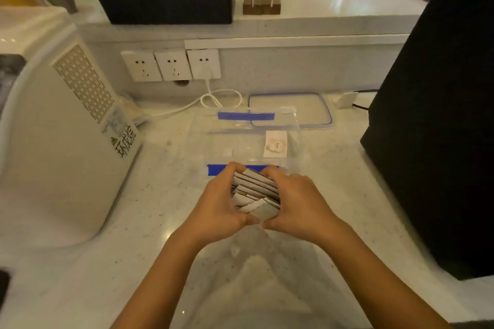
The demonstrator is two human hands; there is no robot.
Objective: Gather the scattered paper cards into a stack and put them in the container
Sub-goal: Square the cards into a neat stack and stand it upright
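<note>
A loose, uneven bundle of grey-white paper cards sits squeezed between my two hands just above the countertop. My left hand presses its left side and my right hand presses its right side, thumbs meeting at the near end. Directly behind the hands stands a clear plastic container with blue clips on its near and far rims. One white card with small print lies inside it at the right.
The container's clear lid with a blue seal lies behind it. A white appliance stands at the left, a tall black object at the right. A white cable runs from the wall sockets.
</note>
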